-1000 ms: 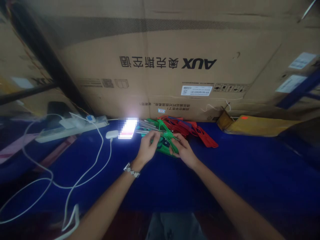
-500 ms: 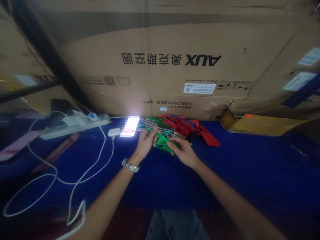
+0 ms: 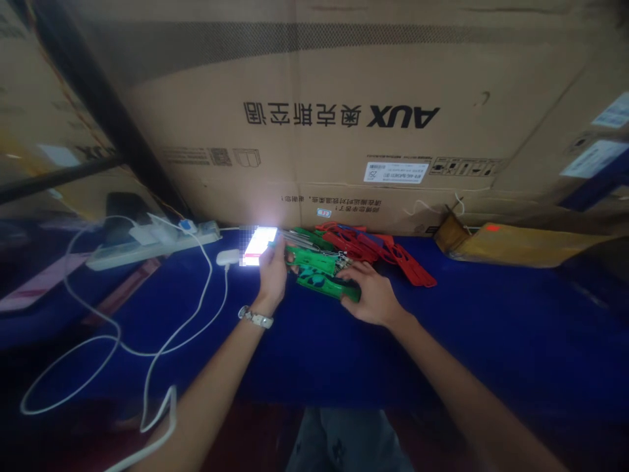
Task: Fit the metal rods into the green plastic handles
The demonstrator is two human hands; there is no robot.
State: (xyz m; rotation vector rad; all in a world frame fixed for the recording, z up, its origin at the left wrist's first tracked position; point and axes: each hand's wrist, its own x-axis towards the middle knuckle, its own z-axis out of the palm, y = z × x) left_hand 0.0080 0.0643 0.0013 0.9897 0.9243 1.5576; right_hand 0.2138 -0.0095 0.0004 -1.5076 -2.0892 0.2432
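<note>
Behind everything stands the carton (image 3: 339,72), with the blue worktop (image 3: 314,367) running up to it. On the worktop a yellow packet (image 3: 511,246) lies well off to the right, a power strip (image 3: 152,248) to the left, and red pieces (image 3: 358,244) are heaped just beyond the hands. The right hand (image 3: 373,295) is nearer to the lower green piece (image 3: 322,282), its fingers narrow about the right end; blur hides the exact contact. The left hand (image 3: 272,275), beside the lit phone (image 3: 258,244), appears to pinch the left end of the upper green piece (image 3: 314,260). Both green pieces lie between the hands, long axes running left to right and sloping slightly towards the wearer at the right, the upper one just beyond the lower. So the upper piece extends rightward from the left fingers, the lower leftward from the right ones. Small metal parts (image 3: 343,261) sit at the upper piece's right end.
</note>
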